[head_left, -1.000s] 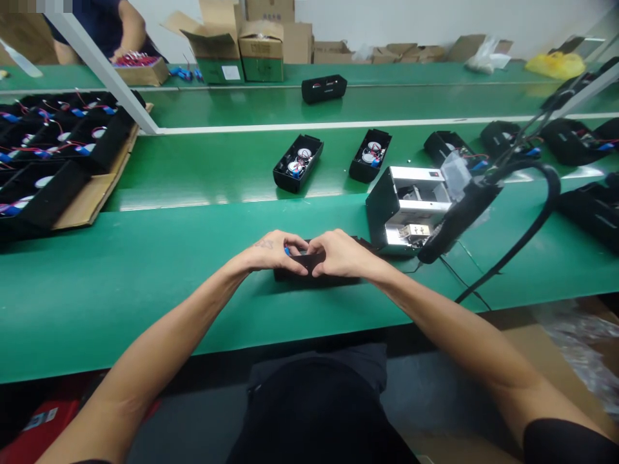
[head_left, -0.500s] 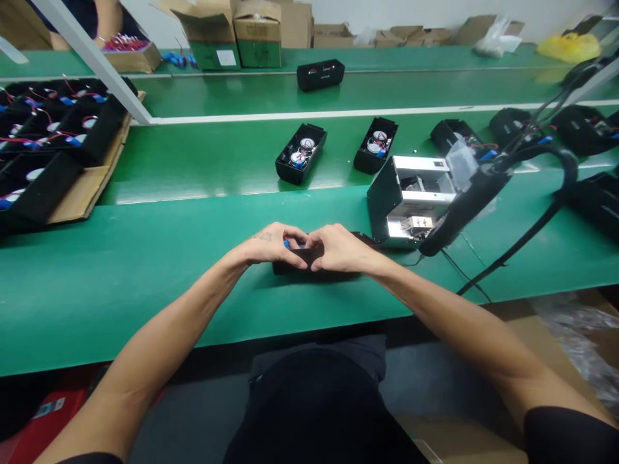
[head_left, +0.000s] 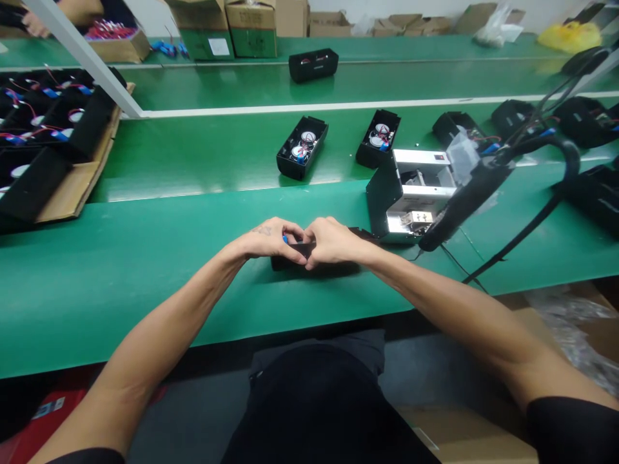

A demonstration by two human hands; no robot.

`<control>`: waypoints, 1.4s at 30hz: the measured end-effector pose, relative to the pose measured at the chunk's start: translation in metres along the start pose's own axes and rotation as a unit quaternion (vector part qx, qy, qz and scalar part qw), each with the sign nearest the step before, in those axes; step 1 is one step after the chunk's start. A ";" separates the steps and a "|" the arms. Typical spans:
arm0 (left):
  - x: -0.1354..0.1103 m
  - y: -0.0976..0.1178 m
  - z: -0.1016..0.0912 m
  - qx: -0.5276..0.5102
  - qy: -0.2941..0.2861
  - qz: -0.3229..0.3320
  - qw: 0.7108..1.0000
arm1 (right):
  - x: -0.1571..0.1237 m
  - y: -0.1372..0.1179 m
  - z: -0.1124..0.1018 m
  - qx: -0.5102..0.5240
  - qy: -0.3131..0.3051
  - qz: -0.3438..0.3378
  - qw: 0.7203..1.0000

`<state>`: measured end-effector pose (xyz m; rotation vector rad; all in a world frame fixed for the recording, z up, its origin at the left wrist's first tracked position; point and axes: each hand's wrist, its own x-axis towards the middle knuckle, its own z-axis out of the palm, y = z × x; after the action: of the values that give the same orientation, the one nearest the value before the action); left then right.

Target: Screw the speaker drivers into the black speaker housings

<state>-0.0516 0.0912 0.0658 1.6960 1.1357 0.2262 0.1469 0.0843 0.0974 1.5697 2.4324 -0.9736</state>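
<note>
A black speaker housing [head_left: 282, 264] lies on the green bench in front of me, largely covered by my hands. My left hand [head_left: 271, 238] grips its near wall, thumb on the outside and fingers curled over into it; a bit of blue shows beside them. My right hand [head_left: 333, 241] is closed over the same wall, its fingertips meeting those of the left. Whatever small part may lie between the fingertips is hidden. Beyond my hands sit two open speaker housings, one [head_left: 302, 148] nearer the middle and another [head_left: 378, 138] to its right, with round drivers and wires inside.
A metal-and-black machine [head_left: 406, 196] stands right of my hands, with a black flexible arm [head_left: 467, 200] close by. Several wired housings fill a cardboard tray [head_left: 82, 187] at left. A closed black speaker [head_left: 313, 66] sits farther back. Another person's hand [head_left: 36, 24] shows upper left.
My fingertips have drawn closer together over the housing's near wall. The whole view has shifted slightly. At upper left, the other person's hand has come into sight.
</note>
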 end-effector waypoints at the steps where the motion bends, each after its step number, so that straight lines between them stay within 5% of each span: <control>1: 0.000 0.000 0.000 0.000 -0.001 0.000 1.000 | 0.001 -0.001 0.001 -0.002 0.003 0.008 1.000; 5: -0.002 0.001 0.003 0.007 0.010 0.012 1.000 | -0.001 -0.003 0.005 -0.018 0.017 -0.007 1.000; 8: -0.007 0.000 0.009 0.012 0.024 0.024 0.999 | -0.020 0.001 0.009 -0.044 0.036 -0.083 0.995; 11: -0.017 -0.006 0.025 0.071 0.047 0.071 0.994 | -0.055 0.017 0.013 0.024 0.171 -0.158 0.972; 13: -0.027 -0.012 0.041 0.142 0.076 0.120 0.980 | -0.079 0.040 0.015 0.110 0.361 -0.140 0.915; 16: -0.041 -0.021 0.064 0.230 0.119 0.188 0.947 | -0.101 0.089 0.014 0.155 0.652 -0.023 0.742; 18: -0.047 -0.026 0.074 0.263 0.132 0.212 0.932 | -0.103 0.123 0.008 0.135 0.713 0.053 0.686; 22: -0.050 -0.031 0.078 0.287 0.142 0.222 0.921 | -0.093 0.165 -0.004 0.130 0.639 0.119 0.749; 24: -0.049 -0.032 0.077 0.290 0.145 0.224 0.919 | -0.087 0.170 -0.004 0.181 0.618 0.105 0.758; 31: -0.048 -0.037 0.075 0.294 0.140 0.230 0.917 | -0.088 0.159 0.008 0.371 0.559 -0.006 0.741; 38: -0.043 -0.050 0.077 0.316 0.158 0.237 0.905 | -0.092 0.143 -0.038 0.386 0.685 -0.157 0.597; 42: -0.042 -0.042 0.087 0.304 0.178 0.223 0.909 | -0.080 0.138 -0.049 0.354 0.668 -0.157 0.636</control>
<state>-0.0434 0.0036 0.0075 2.5524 1.1291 0.5251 0.3136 0.0856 0.1040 3.0373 3.5580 -1.0467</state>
